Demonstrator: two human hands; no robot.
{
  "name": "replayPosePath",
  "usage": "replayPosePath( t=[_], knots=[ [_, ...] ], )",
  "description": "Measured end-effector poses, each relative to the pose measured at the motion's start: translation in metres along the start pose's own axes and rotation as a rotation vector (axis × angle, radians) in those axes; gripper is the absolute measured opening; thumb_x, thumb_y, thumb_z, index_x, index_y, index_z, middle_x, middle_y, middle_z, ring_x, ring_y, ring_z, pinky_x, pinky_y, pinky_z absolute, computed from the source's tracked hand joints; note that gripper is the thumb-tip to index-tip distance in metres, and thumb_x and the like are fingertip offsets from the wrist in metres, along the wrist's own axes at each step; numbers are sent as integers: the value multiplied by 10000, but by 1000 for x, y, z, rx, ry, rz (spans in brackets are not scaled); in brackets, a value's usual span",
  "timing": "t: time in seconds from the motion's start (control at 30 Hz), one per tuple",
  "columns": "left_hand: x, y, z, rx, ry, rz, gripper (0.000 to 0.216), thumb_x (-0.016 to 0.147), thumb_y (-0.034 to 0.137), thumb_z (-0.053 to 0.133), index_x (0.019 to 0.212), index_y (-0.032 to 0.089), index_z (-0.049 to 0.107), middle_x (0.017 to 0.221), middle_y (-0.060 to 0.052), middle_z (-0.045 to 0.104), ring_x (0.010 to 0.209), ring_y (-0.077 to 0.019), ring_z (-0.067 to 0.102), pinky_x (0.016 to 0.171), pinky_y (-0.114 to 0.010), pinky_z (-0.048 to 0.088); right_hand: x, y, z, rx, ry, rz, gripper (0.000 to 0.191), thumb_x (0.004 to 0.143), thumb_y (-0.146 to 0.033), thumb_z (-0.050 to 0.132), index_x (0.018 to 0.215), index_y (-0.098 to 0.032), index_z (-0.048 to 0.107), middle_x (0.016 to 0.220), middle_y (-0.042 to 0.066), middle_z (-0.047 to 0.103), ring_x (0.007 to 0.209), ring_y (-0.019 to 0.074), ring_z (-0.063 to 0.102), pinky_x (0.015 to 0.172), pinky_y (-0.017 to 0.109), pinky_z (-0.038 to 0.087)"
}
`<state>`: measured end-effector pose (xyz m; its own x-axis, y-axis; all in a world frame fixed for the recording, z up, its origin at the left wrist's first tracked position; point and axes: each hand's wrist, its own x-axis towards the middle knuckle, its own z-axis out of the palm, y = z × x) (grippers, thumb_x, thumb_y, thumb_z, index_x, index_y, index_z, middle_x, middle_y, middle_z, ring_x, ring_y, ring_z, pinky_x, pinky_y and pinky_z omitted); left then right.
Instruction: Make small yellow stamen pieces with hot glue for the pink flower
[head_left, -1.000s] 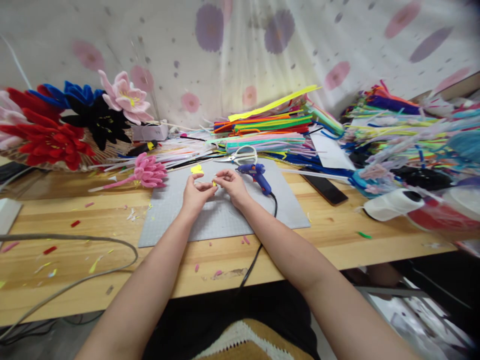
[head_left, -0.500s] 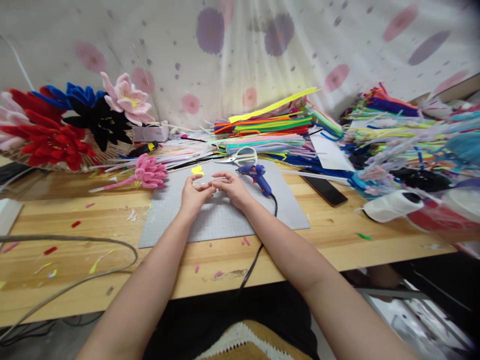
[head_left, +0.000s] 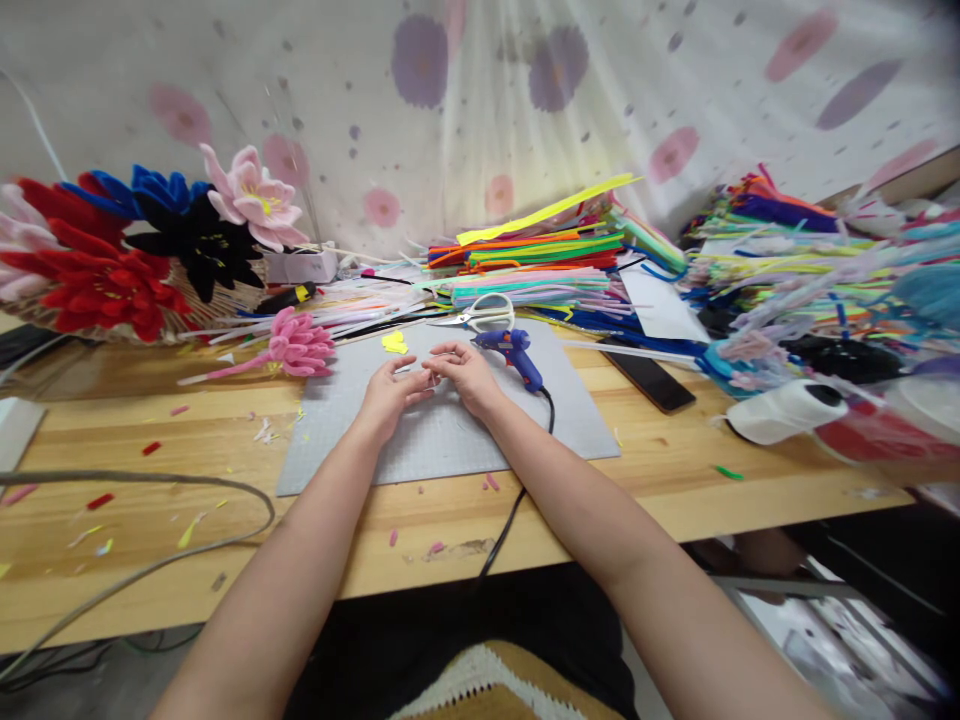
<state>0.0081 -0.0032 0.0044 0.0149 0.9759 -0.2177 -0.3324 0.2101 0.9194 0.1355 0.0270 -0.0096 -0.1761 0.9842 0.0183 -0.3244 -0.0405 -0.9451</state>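
Observation:
Both hands hover over a grey cutting mat (head_left: pixel 450 440) on the wooden table. My left hand (head_left: pixel 388 395) and my right hand (head_left: pixel 466 375) meet fingertip to fingertip in a pinch near the mat's middle. What they pinch is too small to make out. A small yellow scrap (head_left: pixel 394 343) lies on the mat just beyond my left hand. A blue glue gun (head_left: pixel 514 352) lies right of my right hand, almost touching it, with its black cord running toward me.
White-handled scissors (head_left: pixel 480 313) lie behind the glue gun. Piles of coloured pipe cleaners (head_left: pixel 532 260) fill the back and right. A pink fuzzy flower (head_left: pixel 296 345) lies left of the mat, finished flowers (head_left: pixel 112 260) farther left. A black phone (head_left: pixel 651 380) and grey cable (head_left: pixel 150 490) rest on the table.
The hands have sunk slightly toward the mat and closed tighter together. The small yellow bit seen between the fingertips earlier is no longer visible.

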Motion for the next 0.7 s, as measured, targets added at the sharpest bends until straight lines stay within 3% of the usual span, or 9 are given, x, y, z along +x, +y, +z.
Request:
replayPosePath(
  t=[0.53,0.7],
  knots=[
    [1,-2,2,73,107,73,549,518,144,744,982,156,449,655,-3,656,601,-139,645,648,-293,515,0,6,4,45,-21,23,434,471,-346,775,805,-188,546,616,-53,597,590,87,537,631,243,403],
    [2,-2,1,109,145,113,548,503,175,747,959,157,444,637,5,655,567,-127,628,609,-270,503,2,2,4,-26,-1,23,393,535,-359,741,837,-186,558,712,-15,629,655,92,554,624,233,410]
  ],
)
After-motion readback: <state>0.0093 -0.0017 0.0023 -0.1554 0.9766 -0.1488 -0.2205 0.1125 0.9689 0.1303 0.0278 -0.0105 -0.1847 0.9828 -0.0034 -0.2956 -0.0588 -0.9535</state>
